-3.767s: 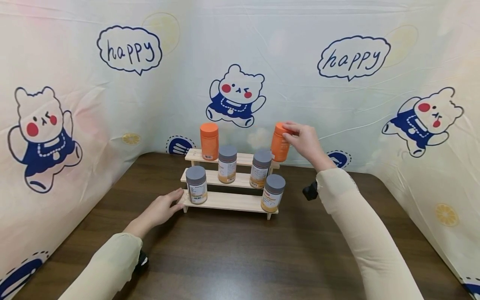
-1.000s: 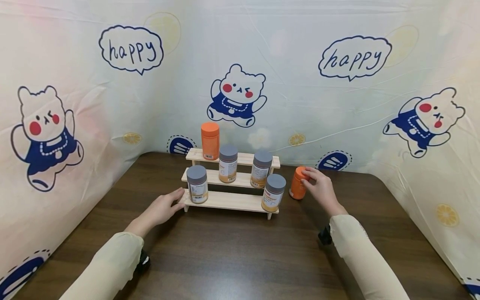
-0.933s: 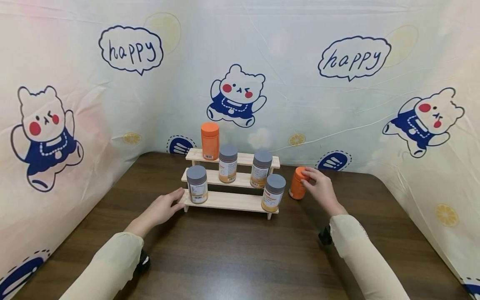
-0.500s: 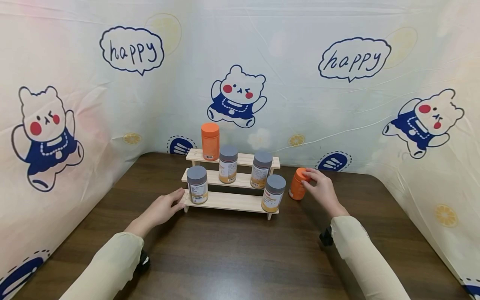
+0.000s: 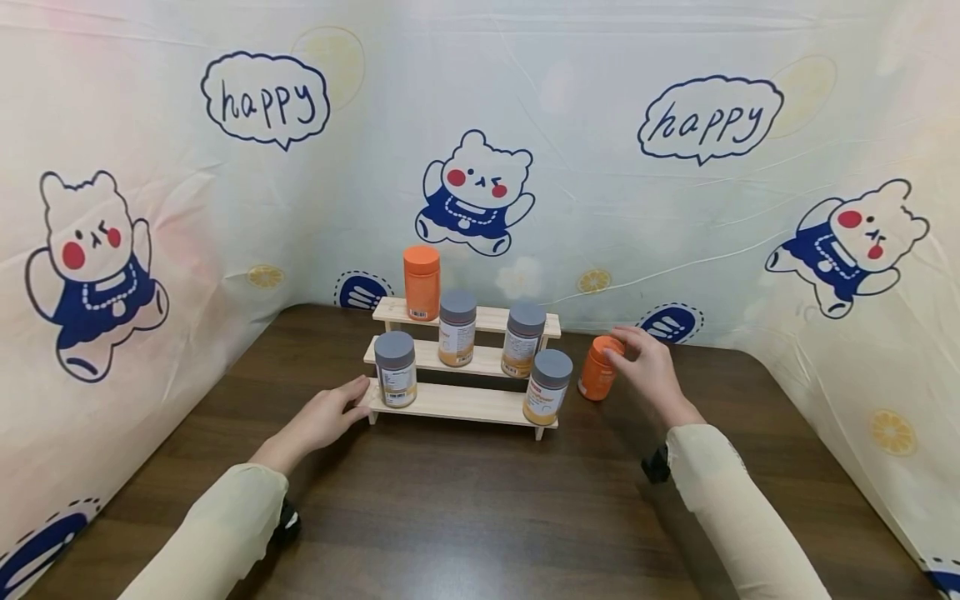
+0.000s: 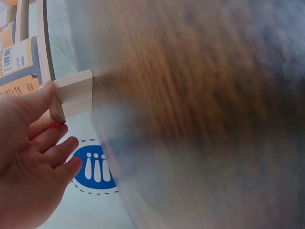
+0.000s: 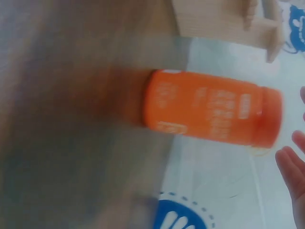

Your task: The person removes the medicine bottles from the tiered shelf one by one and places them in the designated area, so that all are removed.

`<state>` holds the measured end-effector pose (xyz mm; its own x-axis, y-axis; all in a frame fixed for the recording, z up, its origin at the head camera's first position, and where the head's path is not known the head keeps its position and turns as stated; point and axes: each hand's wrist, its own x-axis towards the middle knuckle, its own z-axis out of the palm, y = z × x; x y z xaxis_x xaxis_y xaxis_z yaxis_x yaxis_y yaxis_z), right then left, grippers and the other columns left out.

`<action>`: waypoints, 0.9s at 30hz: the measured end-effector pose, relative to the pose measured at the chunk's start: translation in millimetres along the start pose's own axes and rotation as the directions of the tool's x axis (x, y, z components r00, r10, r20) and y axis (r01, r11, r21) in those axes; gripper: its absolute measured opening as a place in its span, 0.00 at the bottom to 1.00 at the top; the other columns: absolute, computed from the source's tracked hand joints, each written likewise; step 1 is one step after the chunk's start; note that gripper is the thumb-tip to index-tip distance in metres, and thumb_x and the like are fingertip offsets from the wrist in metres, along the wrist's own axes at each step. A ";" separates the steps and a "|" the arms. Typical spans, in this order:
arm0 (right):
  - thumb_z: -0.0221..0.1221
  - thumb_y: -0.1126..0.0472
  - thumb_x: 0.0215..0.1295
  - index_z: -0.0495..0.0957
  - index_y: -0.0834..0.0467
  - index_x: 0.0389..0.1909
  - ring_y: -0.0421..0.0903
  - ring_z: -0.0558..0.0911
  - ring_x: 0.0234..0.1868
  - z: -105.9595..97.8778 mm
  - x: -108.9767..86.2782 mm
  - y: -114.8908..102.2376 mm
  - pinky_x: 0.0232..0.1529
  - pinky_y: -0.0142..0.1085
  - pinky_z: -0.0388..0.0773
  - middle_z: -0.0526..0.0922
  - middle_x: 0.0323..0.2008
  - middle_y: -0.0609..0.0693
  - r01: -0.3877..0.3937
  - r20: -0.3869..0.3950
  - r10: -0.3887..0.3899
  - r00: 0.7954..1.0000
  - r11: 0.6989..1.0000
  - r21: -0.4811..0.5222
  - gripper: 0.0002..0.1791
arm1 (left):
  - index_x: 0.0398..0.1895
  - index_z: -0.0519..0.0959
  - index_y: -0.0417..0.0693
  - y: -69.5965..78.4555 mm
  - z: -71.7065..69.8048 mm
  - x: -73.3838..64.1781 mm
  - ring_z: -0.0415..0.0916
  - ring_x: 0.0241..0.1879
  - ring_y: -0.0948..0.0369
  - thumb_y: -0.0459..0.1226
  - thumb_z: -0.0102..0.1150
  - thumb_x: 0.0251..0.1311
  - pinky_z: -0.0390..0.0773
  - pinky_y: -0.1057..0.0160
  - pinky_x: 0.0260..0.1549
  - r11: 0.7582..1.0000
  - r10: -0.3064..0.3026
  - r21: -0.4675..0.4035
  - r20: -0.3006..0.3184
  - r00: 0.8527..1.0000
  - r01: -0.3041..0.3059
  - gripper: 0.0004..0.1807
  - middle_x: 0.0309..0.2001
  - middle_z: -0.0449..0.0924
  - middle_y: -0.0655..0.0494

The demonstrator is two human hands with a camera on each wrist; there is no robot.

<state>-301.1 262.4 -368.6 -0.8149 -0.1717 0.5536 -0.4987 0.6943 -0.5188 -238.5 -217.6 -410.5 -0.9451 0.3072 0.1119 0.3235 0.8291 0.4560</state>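
Observation:
My left hand grips the left end of the lowest tier of a three-step wooden display rack. In the left wrist view the thumb lies on the board's end and the fingers curl below it. An orange bottle stands upright on the table, to the right of the rack. My right hand is right at its cap, with fingers spread. In the right wrist view those fingers show apart from the bottle.
Another orange bottle stands at the left of the top tier. Several grey-capped bottles stand on the lower tiers, among them one at the front left and one at the front right. A printed cloth hangs behind the dark wooden table.
My right hand has brought the orange bottle from the top tier's right end down to the table, then loosened its fingers and lifted slightly off it. The left hand stays on the rack.

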 end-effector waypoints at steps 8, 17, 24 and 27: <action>0.63 0.63 0.57 0.78 0.64 0.50 0.57 0.76 0.51 -10.7 23.3 -24.0 0.48 0.50 0.73 0.75 0.53 0.60 0.079 -0.030 -0.078 0.996 0.997 0.017 0.19 | 0.63 0.62 0.30 -0.6 -0.2 -1.0 0.61 0.59 0.40 0.35 0.54 0.63 0.63 0.42 0.54 1.000 0.014 0.001 -0.008 1.000 -0.014 0.28 0.63 0.59 0.32; 0.63 0.61 0.58 0.76 0.62 0.53 0.54 0.74 0.53 -19.3 52.8 -60.7 0.52 0.47 0.71 0.75 0.54 0.58 0.081 -0.001 -0.082 0.997 0.991 0.101 0.21 | 0.63 0.62 0.30 -1.3 -0.1 -0.8 0.61 0.59 0.40 0.35 0.55 0.62 0.63 0.42 0.54 1.000 0.012 0.000 -0.014 1.000 -0.012 0.28 0.63 0.59 0.33; 0.64 0.57 0.58 0.75 0.58 0.55 0.52 0.74 0.54 -19.0 70.4 -87.6 0.51 0.44 0.73 0.74 0.56 0.54 0.065 0.036 -0.072 0.997 0.985 0.162 0.24 | 0.62 0.63 0.30 -4.7 2.8 -0.6 0.62 0.58 0.40 0.35 0.55 0.62 0.63 0.43 0.54 1.000 0.026 -0.009 -0.027 0.999 -0.026 0.28 0.62 0.60 0.33; 0.64 0.56 0.58 0.75 0.57 0.56 0.52 0.75 0.53 -18.8 77.3 -100.3 0.51 0.43 0.73 0.73 0.57 0.53 0.060 0.054 -0.070 0.996 0.985 0.164 0.25 | 0.63 0.63 0.30 -5.4 3.1 -0.3 0.62 0.58 0.40 0.36 0.55 0.62 0.63 0.43 0.54 1.000 0.025 -0.010 -0.032 0.999 -0.025 0.28 0.62 0.60 0.34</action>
<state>-308.5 192.6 -261.5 -0.7928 -0.2571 0.5526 -0.5886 0.5586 -0.5844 -239.9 -220.7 -415.8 -0.9378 0.3126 0.1512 0.3466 0.8165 0.4618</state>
